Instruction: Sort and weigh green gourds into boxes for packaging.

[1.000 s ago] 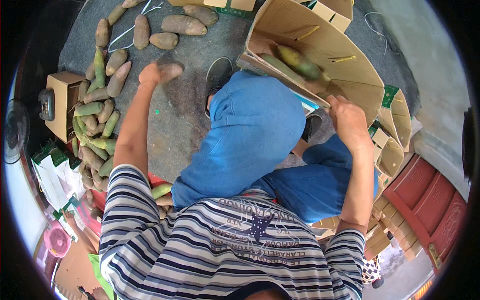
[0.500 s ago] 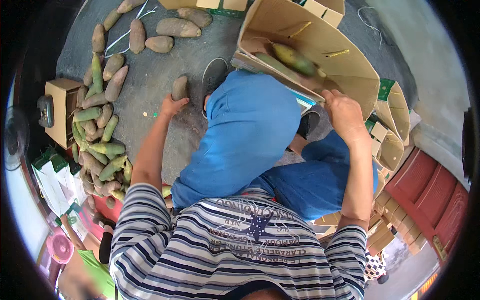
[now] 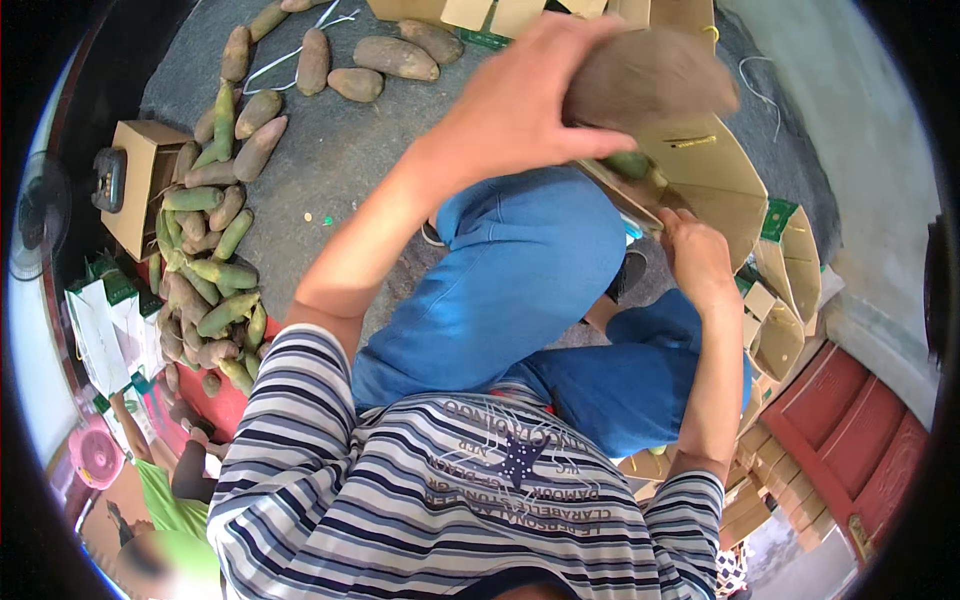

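Note:
My left hand (image 3: 515, 110) is raised over the cardboard box (image 3: 735, 190), gripping a thick brown, soil-coated radish (image 3: 650, 88) that is smeared by motion. This radish and the hand cover much of the box's opening. Part of a green radish (image 3: 628, 163) shows inside the box below them. Closed around the box's near edge is my right hand (image 3: 697, 258), with the thumb and fingers on the cardboard. The box stands tilted beyond my knees.
A heap of green and brown radishes (image 3: 205, 270) lies on the left, with several loose brown ones (image 3: 395, 57) farther off. Behind the heap stands a small carton (image 3: 140, 190). More opened cartons (image 3: 795, 255) line the right side. A person in green (image 3: 165, 500) is at lower left.
My left hand has lifted the brown radish from the floor and carried it right, over the box. My right hand stays on the box edge. The view has shifted slightly.

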{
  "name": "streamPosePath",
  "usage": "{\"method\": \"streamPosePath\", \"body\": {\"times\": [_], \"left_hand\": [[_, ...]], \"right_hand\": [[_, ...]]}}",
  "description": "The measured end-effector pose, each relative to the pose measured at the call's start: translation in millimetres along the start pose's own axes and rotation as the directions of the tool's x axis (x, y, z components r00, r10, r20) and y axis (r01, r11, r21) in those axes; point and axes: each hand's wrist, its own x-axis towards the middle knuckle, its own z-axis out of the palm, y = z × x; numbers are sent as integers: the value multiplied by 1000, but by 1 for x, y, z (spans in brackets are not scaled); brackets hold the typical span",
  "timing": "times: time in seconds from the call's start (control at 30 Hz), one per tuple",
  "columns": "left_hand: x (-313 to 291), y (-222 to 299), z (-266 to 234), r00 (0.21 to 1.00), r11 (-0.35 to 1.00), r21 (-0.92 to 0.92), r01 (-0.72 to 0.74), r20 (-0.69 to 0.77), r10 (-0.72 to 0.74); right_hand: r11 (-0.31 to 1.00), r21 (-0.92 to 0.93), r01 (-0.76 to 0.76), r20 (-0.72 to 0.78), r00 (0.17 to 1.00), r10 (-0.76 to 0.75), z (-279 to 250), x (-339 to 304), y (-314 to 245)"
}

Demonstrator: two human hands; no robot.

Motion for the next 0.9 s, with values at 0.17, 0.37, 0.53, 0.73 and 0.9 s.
{"method": "streamPosePath", "body": {"times": [0.17, 0.37, 0.53, 0.73, 0.9], "left_hand": [[-9, -38, 10, 982, 984, -139, 114, -136, -133], [-81, -180, 0, 870, 780, 430, 455, -27, -492], [-127, -240, -6, 669, 434, 745, 506, -22, -743], [-143, -281, -17, 518, 300, 864, 405, 54, -854], [-144, -284, -19, 437, 324, 885, 334, 159, -885]], "right_hand": [[1000, 20, 20, -27, 999, -20, 4, 0, 1], [999, 39, 26, 34, 999, -28, 0, 2, 2], [998, 55, 39, -32, 999, -37, 0, 0, 1], [1000, 25, 2, 12, 1000, -3, -4, 3, -4], [999, 30, 15, 6, 1000, -15, -6, 3, -4]]}}
